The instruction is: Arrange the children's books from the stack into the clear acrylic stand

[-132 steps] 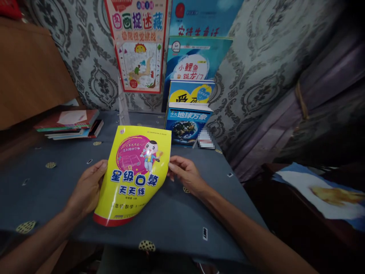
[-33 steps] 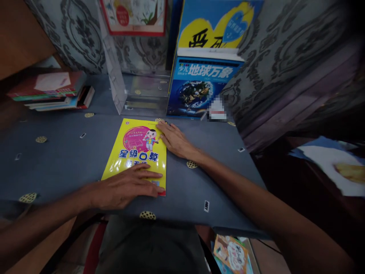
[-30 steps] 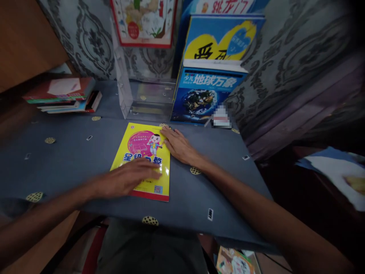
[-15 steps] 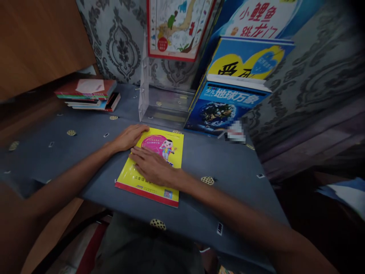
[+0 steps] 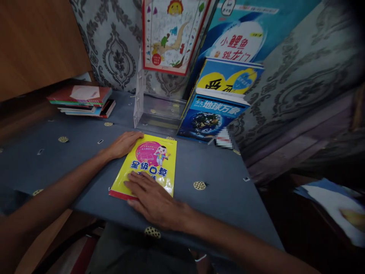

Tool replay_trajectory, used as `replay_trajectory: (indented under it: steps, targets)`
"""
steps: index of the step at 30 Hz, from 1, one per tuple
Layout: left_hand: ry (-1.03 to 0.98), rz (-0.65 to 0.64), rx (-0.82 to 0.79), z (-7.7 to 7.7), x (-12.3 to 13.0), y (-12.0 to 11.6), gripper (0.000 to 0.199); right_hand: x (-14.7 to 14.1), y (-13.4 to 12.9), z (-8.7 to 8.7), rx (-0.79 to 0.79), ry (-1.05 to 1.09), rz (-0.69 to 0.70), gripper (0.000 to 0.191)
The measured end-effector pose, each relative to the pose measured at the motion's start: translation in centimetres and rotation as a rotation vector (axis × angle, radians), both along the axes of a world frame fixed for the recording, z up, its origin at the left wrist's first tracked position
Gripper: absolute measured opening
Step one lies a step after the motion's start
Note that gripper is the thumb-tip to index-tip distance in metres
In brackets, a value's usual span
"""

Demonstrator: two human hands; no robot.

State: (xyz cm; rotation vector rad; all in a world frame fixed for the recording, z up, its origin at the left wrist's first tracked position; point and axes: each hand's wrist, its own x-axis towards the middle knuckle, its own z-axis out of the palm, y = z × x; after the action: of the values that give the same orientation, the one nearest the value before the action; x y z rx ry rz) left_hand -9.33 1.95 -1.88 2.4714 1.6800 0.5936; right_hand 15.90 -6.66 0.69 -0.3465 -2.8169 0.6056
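A yellow workbook [image 5: 168,160] with a pink oval, a cartoon child and a red lower band lies flat on the table in front of me. My left hand [image 5: 124,144] rests at its upper left edge, fingers stretched out and the fingertips touching the corner. Across the lower part of the cover lies my right hand [image 5: 155,199], palm down with fingers extended. It hides the bottom right of the workbook. Neither hand grips anything.
A clear acrylic stand [image 5: 159,123] is behind the workbook, with a red-bordered picture book [image 5: 171,38] higher up. Blue books [image 5: 211,118] stand at its right. A stack of books [image 5: 82,101] lies at the back left. Papers [image 5: 333,205] are at the far right.
My right hand has slid down the cover toward the near edge, uncovering the blue title. My left hand stays at the upper left corner. The camera view has tilted up slightly.
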Motion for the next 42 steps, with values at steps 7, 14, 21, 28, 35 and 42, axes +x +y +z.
replay_trajectory:
  steps: [7,14,21,28,35,42]
  targets:
    - [-0.024,-0.003,0.016,-0.7,-0.3,0.1,0.039,2.5,5.6,-2.0,-0.017,-0.008,-0.314,0.053]
    - [-0.020,0.020,0.012,-0.2,0.2,-0.4,0.039,2.5,11.5,-2.6,0.032,-0.065,-0.545,0.061]
    - [-0.069,0.128,0.042,0.0,0.5,-0.7,0.040,2.0,10.9,-2.1,0.056,-0.121,-0.624,0.061]
    - [-0.156,0.151,0.038,0.2,0.4,-0.8,0.042,1.9,10.2,-1.1,0.042,-0.165,-0.664,0.058]
    - [-0.602,0.141,-0.178,0.5,0.8,-1.1,0.054,2.2,10.2,-1.0,0.042,-0.145,-0.654,0.059]
    - [-0.958,0.253,-0.154,1.3,2.6,-1.4,0.050,2.3,10.1,-0.4,0.018,-0.143,-0.651,0.059]
